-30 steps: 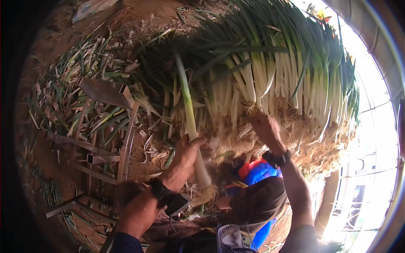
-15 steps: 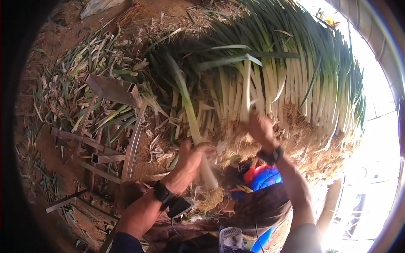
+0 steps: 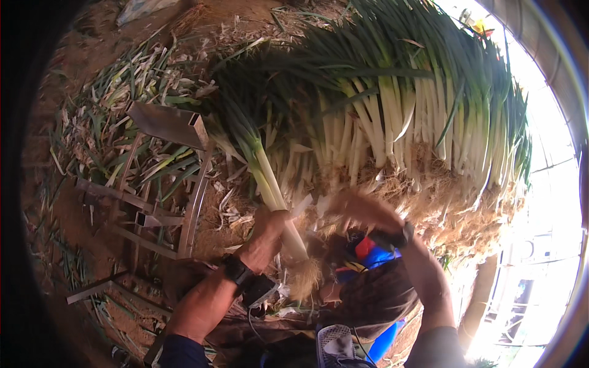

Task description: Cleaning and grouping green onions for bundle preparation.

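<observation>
My left hand (image 3: 270, 228) is closed around the white stalks of long green onions (image 3: 267, 175), apparently two lying side by side. Their dark leaves slant away to the upper left, and a tuft of pale roots (image 3: 304, 277) hangs below the hand. To the right, my right hand (image 3: 362, 210) is smeared by motion, just short of the roots of the heap; its fingers cannot be made out. A big heap of green onions (image 3: 423, 116) stands beyond both hands, white stalks toward me and green tops away.
At the left stands a metal frame (image 3: 169, 130) of square tubes and curved bars. Stripped leaves (image 3: 141, 80) cover the brown soil behind and around it. A blue and red item (image 3: 374, 253) lies by my knee. Bright light comes in on the right, beside a curved wall (image 3: 534, 27).
My right hand has come leftward and down from the heap, and the stalk it held no longer shows there. A second stalk now seems to lie beside the first in my left hand.
</observation>
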The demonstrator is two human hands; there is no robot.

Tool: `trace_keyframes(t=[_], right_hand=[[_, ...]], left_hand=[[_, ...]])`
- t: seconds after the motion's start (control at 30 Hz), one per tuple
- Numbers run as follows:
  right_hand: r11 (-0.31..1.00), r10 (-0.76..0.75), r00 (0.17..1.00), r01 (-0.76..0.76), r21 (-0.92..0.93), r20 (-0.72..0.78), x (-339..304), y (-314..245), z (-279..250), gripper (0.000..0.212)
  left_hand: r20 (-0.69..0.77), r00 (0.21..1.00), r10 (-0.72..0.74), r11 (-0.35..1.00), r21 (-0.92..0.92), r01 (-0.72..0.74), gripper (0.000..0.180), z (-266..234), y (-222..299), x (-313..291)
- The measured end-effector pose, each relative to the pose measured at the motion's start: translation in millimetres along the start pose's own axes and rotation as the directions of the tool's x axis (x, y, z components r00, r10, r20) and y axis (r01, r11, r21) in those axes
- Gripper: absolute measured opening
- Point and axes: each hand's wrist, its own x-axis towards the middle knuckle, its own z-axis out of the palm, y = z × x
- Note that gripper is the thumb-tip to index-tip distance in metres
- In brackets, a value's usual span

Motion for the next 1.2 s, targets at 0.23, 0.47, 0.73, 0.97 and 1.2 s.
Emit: trace_keyframes(t=[0.23,0.47,0.73,0.97,1.2], right_hand=[[0.361,0.058,0.463,-0.836,-0.414,-0.884,67.3,70.8,-108.9,0.045],[0.924,0.296,0.728,-0.383,-0.009,-0.619,50.9,30.6,-99.0,0.046],[0.99,0.144,0.984,-0.142,0.021,-0.107,6.3,-80.8,82.2,0.024],[0.874,-0.03,0.991,-0.036,0.485,0.128,-4.1,-52.7,138.0,0.027],[0.766,-0.508,0.769,0.198,-0.611,-0.388,-15.9,-88.1,188.0,0.064]], left_hand=[[-0.147,0.984,0.104,0.993,0.069,-0.095,0.037,8.0,-8.9,-0.8],[-0.066,0.992,0.108,0.991,0.086,-0.102,0.039,6.2,2.6,-26.2],[0.226,0.969,0.1,0.922,0.345,-0.175,0.046,-14.3,-24.0,-58.3],[0.147,0.984,0.099,0.987,0.11,-0.116,0.034,-39.0,-50.6,-98.9],[0.039,0.999,0.0,0.949,0.314,-0.012,0.037,-83.6,-50.0,-136.1]])
